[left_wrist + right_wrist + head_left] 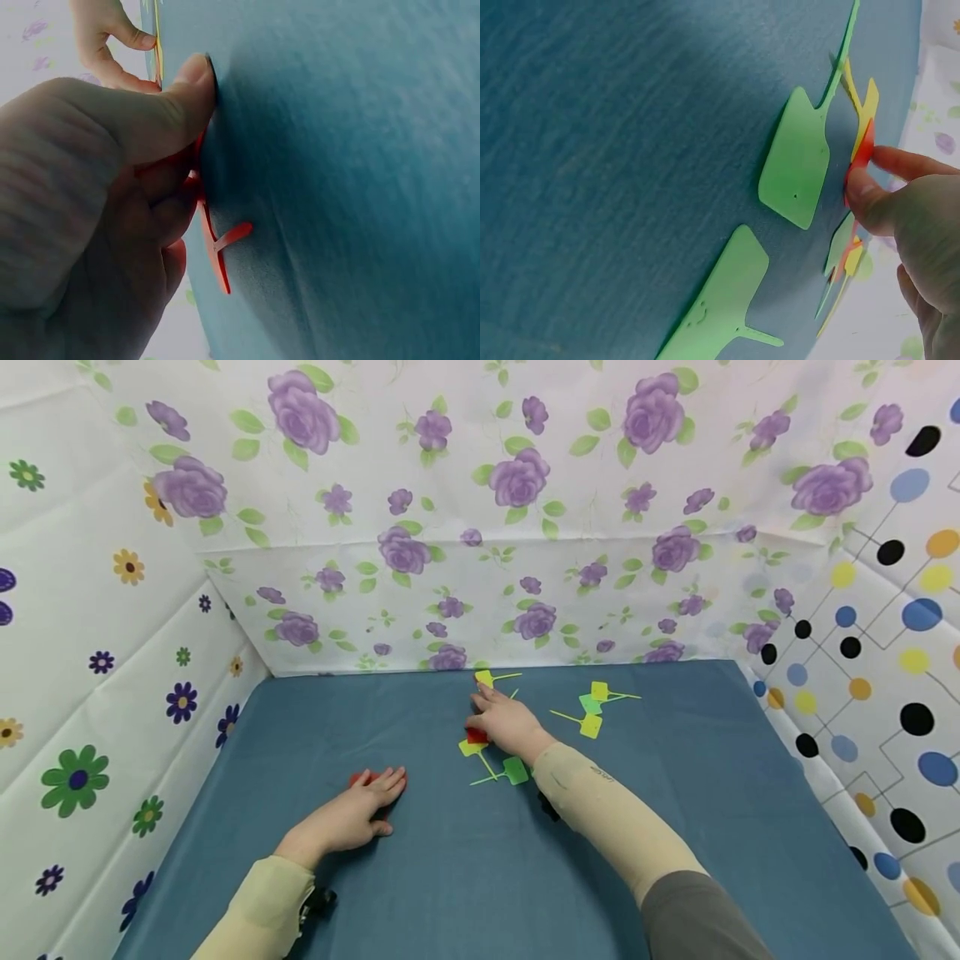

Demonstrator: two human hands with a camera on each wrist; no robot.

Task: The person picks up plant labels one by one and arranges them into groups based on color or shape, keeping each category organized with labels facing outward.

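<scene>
My left hand lies at the left of the cloth, fingers extended over red plastic tags, with the thumb spread apart. The left wrist view shows a red tag with a short stem sticking out past those fingers, which partly hide it. Farther back, my right hand pinches a red tag between thumb and forefinger. This tag overlaps a yellow tag. Close to the right hand lie a green tag and another yellow tag, both flat with thin stems.
Right of the right hand lie two yellow tags, one nearer and one farther, with a light green tag between them. The blue cloth covers the table. A flowered curtain rises at its back edge, with patterned sheets on both sides.
</scene>
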